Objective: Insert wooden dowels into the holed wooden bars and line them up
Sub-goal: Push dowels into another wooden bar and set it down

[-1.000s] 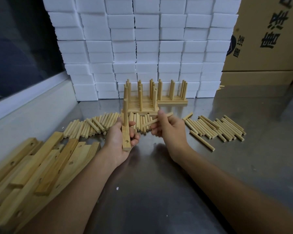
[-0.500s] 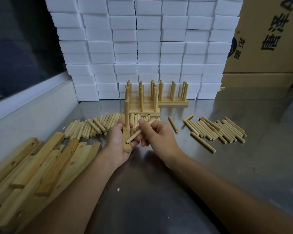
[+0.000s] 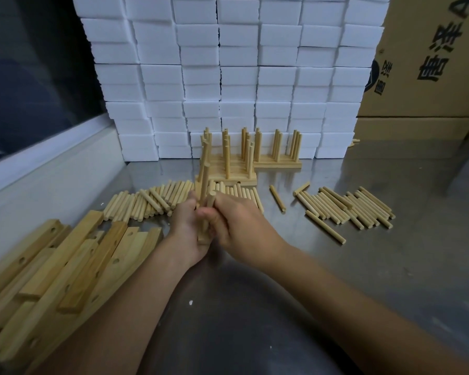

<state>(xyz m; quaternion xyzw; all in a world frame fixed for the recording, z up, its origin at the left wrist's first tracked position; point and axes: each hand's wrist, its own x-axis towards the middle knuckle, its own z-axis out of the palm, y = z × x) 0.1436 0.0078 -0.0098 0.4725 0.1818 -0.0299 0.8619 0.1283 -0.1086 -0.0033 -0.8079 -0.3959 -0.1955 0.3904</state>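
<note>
While left hand [image 3: 186,228] grips bar [image 3: 204,236], dowel [image 3: 205,182] upright, right hand [image 3: 244,228] pinching second dowel [image 3: 211,199]

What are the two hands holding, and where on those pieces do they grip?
The left hand grips a holed bar around its middle; the right hand pinches a dowel below its top.

Pale yellow-tan wood throughout — the loose dowels [image 3: 347,207] at centre right, and the holed bars [image 3: 65,266] at lower left, a shade warmer with dark round holes. Plain white foam blocks [image 3: 241,63] fill the upper centre. The brown cardboard box [image 3: 431,55] at upper right carries black printed characters. The table [image 3: 363,266] is dull grey metal — faintly mottled.
</note>
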